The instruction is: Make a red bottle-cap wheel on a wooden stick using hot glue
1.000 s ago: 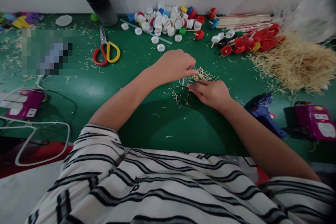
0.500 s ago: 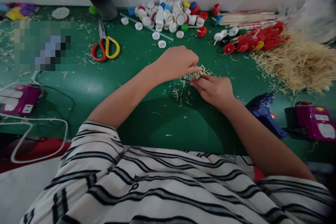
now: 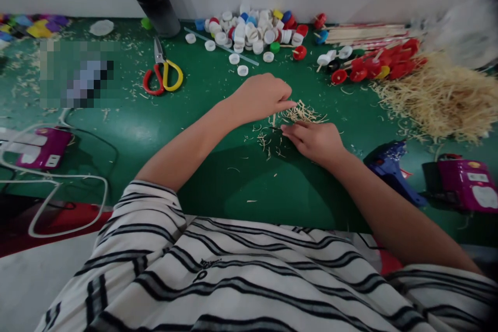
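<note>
My left hand [image 3: 261,95] is closed just above the green table, its thumb pointing right and its curled fingers mostly hidden. Under it a short pale wooden sliver [image 3: 274,120] shows; whether the fingers grip it I cannot tell. My right hand [image 3: 318,141] is pinched shut close to the table, with a thin dark piece [image 3: 275,128] sticking out leftward from its fingertips. Between and behind the hands lies a small heap of pale curled shavings [image 3: 305,111]. Loose curls [image 3: 268,145] are scattered in front of them.
Bottle caps [image 3: 252,31] are piled at the back, beside a dark bottle [image 3: 151,0]. Scissors [image 3: 163,73] lie left. Red caps on sticks [image 3: 389,65], a large shavings heap [image 3: 439,98] and a blue glue gun [image 3: 392,168] are right. A white cable [image 3: 103,192] loops at left.
My right hand has drawn slightly down and away from my left hand, and more of the small shavings heap shows. The whole view has shifted a little.
</note>
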Demonstrator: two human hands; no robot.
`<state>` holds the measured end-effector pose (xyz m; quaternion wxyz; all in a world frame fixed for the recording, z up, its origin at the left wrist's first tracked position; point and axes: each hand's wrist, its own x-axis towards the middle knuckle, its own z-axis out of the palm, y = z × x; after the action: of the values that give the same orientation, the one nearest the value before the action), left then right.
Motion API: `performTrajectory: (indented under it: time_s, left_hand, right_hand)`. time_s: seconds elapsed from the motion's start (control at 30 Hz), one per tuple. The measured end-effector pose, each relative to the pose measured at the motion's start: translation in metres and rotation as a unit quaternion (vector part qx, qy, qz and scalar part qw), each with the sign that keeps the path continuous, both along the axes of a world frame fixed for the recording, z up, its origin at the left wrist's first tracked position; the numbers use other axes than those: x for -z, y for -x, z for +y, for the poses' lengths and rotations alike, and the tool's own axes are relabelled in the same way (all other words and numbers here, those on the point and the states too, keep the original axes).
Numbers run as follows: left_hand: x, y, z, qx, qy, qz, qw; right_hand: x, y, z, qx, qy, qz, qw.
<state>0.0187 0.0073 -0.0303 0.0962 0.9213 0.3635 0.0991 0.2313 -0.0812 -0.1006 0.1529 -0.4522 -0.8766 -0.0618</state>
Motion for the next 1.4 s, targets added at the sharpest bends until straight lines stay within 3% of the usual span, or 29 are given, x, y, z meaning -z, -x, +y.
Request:
performTrajectory:
  time_s: [0.13,0.47,0.67,0.83,1.07,1.23,1.4]
  left_hand:
    - [0.002,0.0,0.002,0.007,0.002,0.0,1.0]
    - [-0.004,-0.002,-0.002,-0.011,0.018,0.016,1.0]
    - [-0.009,-0.003,-0.004,-0.017,0.023,0.027,0.999]
    - [-0.014,-0.005,-0.009,-0.022,0.029,0.048,0.998]
    - [-0.014,-0.006,-0.009,-0.013,0.027,0.043,0.999]
    - [-0.005,-0.004,-0.003,-0.013,0.016,0.013,1.0]
    - [-0.008,-0.005,-0.006,-0.019,0.025,0.029,0.999]
  right_hand:
    - [-0.002,0.005,0.004,0.029,-0.046,0.026,0.998]
    - [0.001,0.002,0.004,0.009,-0.045,0.054,0.997]
    - [0.0,0.002,0.005,0.023,-0.016,0.035,0.999]
    - [0.002,-0.002,0.001,-0.013,0.009,-0.011,1.0]
    - [-0.003,0.007,0.006,0.023,-0.061,0.016,0.998]
    - [0.0,0.006,0.005,0.02,-0.031,0.055,0.998]
    - [0.002,0.002,0.001,0.019,0.002,0.07,0.997]
